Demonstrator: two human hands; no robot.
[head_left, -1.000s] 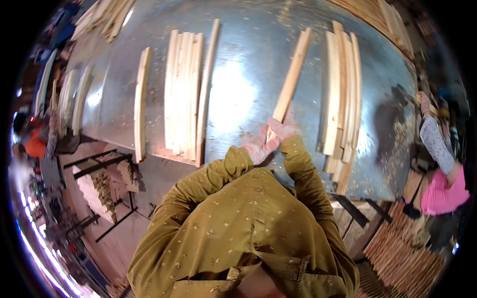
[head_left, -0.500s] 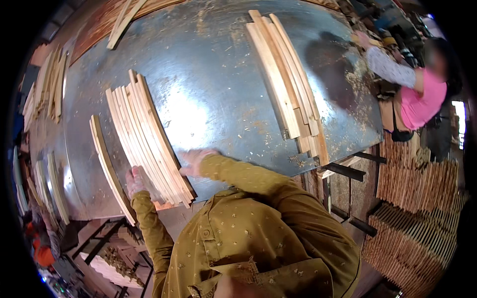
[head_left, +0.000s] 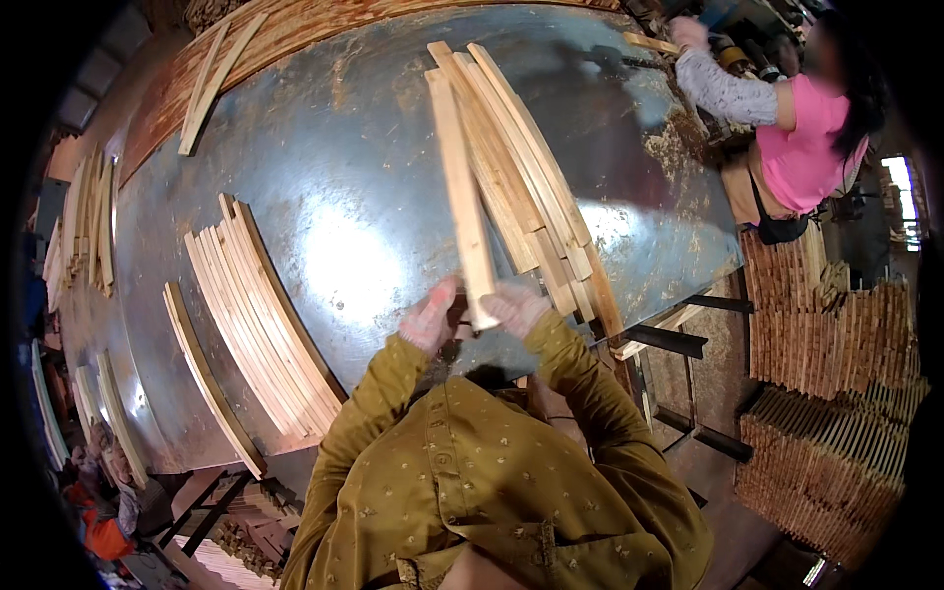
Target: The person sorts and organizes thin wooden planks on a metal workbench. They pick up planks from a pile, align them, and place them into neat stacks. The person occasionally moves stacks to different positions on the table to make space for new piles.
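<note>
My right hand (head_left: 516, 307) is closed on the near end of a pale wooden strip (head_left: 457, 187), its fingers at the strip's right edge. The strip slants away over the metal-topped table (head_left: 344, 177), apart at its near end from a bundle of similar strips (head_left: 531, 187) on the right. Just left of that end is my left hand (head_left: 430, 313), fingers loosely bent and partly apart; I see nothing held in it. Whether it touches the strip is unclear. Further left lie a row of wooden strips (head_left: 258, 315) and one separate strip (head_left: 206, 374).
A co-worker in a pink top (head_left: 801, 138) stands at the far right, a hand on a wooden piece (head_left: 651, 43). Stacked wood (head_left: 826, 315) fills the floor at right. More strips (head_left: 90, 221) lie far left. Black metal bars (head_left: 669, 339) jut from the table's near right edge.
Both hands have moved right from the left row to the right bundle. My right hand has taken hold of the bundle's leftmost strip, whose near end has swung left. My view has shifted.
</note>
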